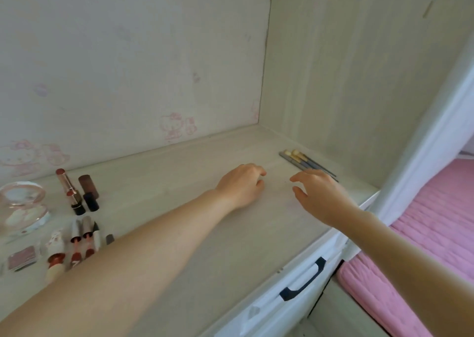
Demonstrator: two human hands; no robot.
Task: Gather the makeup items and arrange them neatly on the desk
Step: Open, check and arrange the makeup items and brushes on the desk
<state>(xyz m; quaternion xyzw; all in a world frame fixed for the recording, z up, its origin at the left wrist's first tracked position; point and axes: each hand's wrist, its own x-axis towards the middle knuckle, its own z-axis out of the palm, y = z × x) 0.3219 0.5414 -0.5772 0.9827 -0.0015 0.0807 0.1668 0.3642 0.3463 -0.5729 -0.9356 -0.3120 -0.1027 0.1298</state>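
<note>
Nearest me, at the desk (179, 208) edge on the left, the gathered makeup lies in rows: a blush palette (22, 257), lip glosses (82, 242), then two lipsticks (70, 192) and a round compact (21, 206) farther back. Mid-desk, my left hand (242, 186) rests with fingers loosely curled, holding nothing; my right hand (318, 195) hovers with fingers spread, also holding nothing. Beyond it, against the side wall, lie the makeup brushes (305, 162), partly hidden by my right fingers. I'd judge the brushes come next: pinch the handles together as one bundle, lift cleanly, and lay them parallel beside the lipsticks.
</note>
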